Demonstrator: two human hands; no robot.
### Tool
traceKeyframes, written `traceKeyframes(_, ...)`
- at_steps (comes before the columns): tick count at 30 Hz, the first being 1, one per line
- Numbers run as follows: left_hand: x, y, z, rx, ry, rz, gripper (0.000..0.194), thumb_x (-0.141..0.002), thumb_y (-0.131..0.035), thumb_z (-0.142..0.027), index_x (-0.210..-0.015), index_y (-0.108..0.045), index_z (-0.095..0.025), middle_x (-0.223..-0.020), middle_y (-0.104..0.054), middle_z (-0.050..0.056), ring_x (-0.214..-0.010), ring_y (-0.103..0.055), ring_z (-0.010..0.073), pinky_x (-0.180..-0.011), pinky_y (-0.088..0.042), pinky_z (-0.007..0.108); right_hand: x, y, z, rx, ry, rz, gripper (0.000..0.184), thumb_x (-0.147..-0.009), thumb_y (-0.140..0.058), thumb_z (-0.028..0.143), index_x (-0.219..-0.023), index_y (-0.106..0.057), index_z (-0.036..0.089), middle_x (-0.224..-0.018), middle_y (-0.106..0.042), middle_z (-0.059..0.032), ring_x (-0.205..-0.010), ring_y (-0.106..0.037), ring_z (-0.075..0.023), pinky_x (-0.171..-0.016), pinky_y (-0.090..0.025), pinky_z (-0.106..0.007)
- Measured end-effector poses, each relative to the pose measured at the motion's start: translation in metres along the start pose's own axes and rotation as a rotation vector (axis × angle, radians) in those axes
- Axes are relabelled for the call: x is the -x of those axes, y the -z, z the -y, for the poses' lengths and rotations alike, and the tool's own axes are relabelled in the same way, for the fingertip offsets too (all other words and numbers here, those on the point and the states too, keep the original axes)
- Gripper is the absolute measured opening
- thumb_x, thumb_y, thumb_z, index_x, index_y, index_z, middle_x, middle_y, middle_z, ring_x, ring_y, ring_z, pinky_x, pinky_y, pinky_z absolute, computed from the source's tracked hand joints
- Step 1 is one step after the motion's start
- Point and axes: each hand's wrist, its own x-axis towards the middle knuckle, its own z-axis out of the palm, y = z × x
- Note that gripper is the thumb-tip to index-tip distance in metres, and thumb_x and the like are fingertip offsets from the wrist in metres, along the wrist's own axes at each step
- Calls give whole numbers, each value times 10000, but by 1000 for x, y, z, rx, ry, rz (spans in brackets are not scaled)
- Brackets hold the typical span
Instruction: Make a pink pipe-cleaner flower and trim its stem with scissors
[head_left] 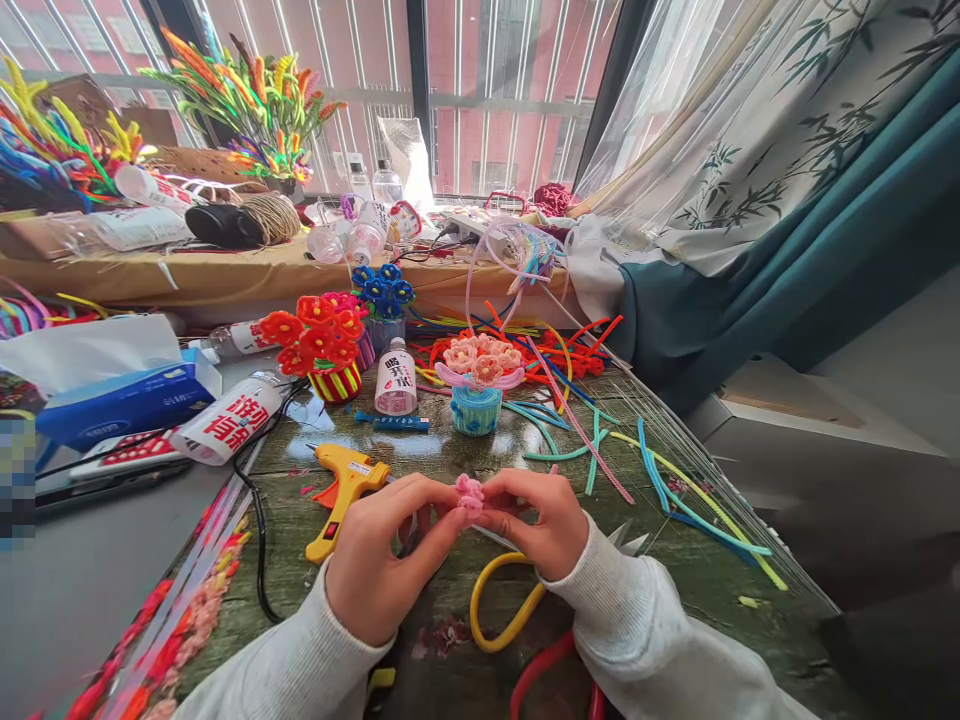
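Observation:
Between my two hands is a small pink pipe-cleaner flower (470,494), held over the near middle of the table. My left hand (397,545) pinches it from the left with thumb and forefinger. From the right, my right hand (536,518) grips it the same way. Just left of my left hand lies a yellow hot glue gun (346,490) on its side. Beneath my right wrist are scissors, with yellow handle loop (491,610) and partly hidden blades. Beyond my hands stands a light blue pot (476,411) bearing pink fuzzy flowers (482,358).
Red flowers in a striped pot (335,382), blue flowers (383,291) and a plastic bottle (396,378) stand farther back. Loose pipe cleaners (697,495) lie to the right. A black cord (261,540), a labelled bottle (230,416) and a blue tissue pack (127,400) lie left.

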Motion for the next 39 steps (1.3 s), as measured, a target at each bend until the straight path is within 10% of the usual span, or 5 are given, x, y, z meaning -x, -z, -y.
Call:
traceKeyframes(10,1,-2,-2,-38,-35,-33,124,-852,-590,-253,-795,-659,-167,-676,-662,8,-586,-574,115,-539,-449,214,2,-2,-6,280,274,-55,269,-969,-443,301,-886,-659,163,-722,-652,-62,-627,-600,-152,-570,-457,-239)
traceKeyframes(39,2,-2,3,68,175,97,227,-860,-542,-350,-792,-662,-170,-645,-664,5,-533,-553,121,-490,-429,228,0,-5,2,45,34,14,213,-878,-526,280,-733,-615,152,-587,-552,8,-484,-427,-88,-452,-324,-198)
